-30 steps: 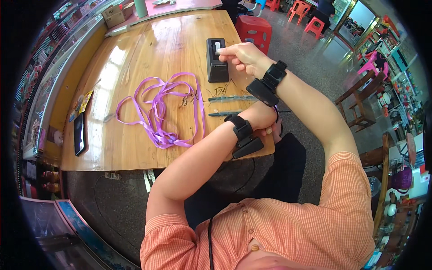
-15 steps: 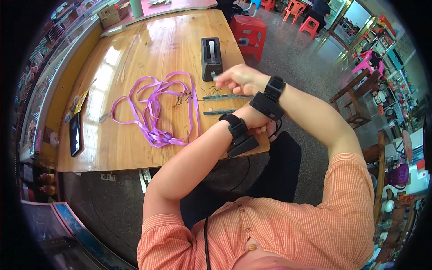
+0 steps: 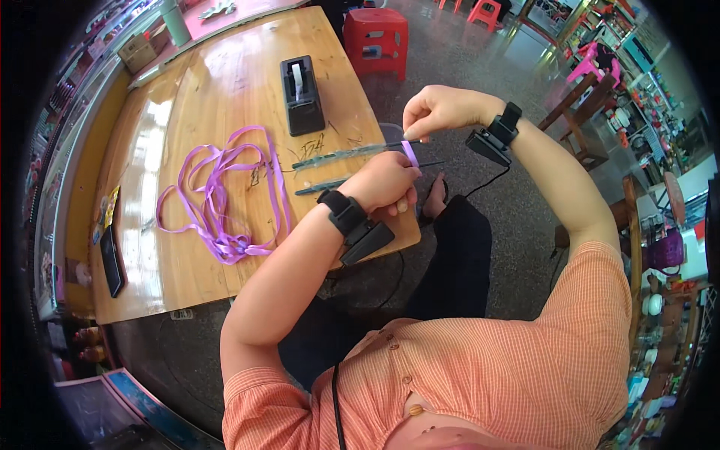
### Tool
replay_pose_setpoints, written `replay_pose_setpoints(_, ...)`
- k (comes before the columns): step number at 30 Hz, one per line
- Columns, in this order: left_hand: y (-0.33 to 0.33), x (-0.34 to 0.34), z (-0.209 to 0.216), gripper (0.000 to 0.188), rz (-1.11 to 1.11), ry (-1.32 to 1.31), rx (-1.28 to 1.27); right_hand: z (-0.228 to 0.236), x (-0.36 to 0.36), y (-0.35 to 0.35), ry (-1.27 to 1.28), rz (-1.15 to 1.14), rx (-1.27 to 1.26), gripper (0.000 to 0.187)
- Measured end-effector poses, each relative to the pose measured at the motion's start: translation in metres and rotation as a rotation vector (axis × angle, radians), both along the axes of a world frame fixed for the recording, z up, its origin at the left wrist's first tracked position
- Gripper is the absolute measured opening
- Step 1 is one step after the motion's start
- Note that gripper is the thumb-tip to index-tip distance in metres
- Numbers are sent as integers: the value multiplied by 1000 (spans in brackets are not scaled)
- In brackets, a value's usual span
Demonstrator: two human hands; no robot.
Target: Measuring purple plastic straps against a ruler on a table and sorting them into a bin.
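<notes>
My left hand (image 3: 386, 180) is closed at the table's right edge, holding a short purple ribbon band (image 3: 410, 154) that stands up from its fingers. Just beyond it, my right hand (image 3: 446, 109) pinches thumb and fingers together at the band's upper end; whatever lies between those fingertips is too small to make out. A long dark stick in clear greenish wrapping (image 3: 337, 156) lies behind my left hand and reaches past the edge. Nearer me is a second wrapped stick (image 3: 319, 186), partly hidden by that hand. Loose loops of purple ribbon (image 3: 217, 195) lie to the left.
A black tape dispenser (image 3: 304, 105) stands on the wooden table (image 3: 225, 82) beyond the sticks. At the far left lies a dark phone (image 3: 111, 262). A red plastic stool (image 3: 379, 37) stands past the table, and cardboard boxes (image 3: 139, 51) sit at the far left corner.
My right hand has left the tape dispenser and moved right to the purple band by my left hand. My crossed wrists have come apart. The whole view has shifted.
</notes>
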State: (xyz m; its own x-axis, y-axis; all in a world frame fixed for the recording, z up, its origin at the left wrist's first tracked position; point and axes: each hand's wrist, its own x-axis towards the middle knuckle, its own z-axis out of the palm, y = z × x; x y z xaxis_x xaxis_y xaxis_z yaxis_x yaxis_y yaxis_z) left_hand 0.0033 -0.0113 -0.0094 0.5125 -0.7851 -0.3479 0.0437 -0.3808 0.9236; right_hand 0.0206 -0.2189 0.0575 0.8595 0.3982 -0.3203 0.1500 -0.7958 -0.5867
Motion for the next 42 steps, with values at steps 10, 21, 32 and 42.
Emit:
replay_pose_setpoints(10,0,-6,9,25,31,-5,68,-15,3,-2,-31,170,-122,22)
replay_pose_setpoints(21,-2,-9,8,25,60,18,35,-14,-10,2,-100,8,-270,28)
replay_pose_setpoints(32,-3,-8,6,32,73,17,66,-28,-8,-5,-517,517,-139,11)
replay_pose_setpoints(42,-6,-12,9,23,103,37,61,-32,0,5,-363,507,-339,22)
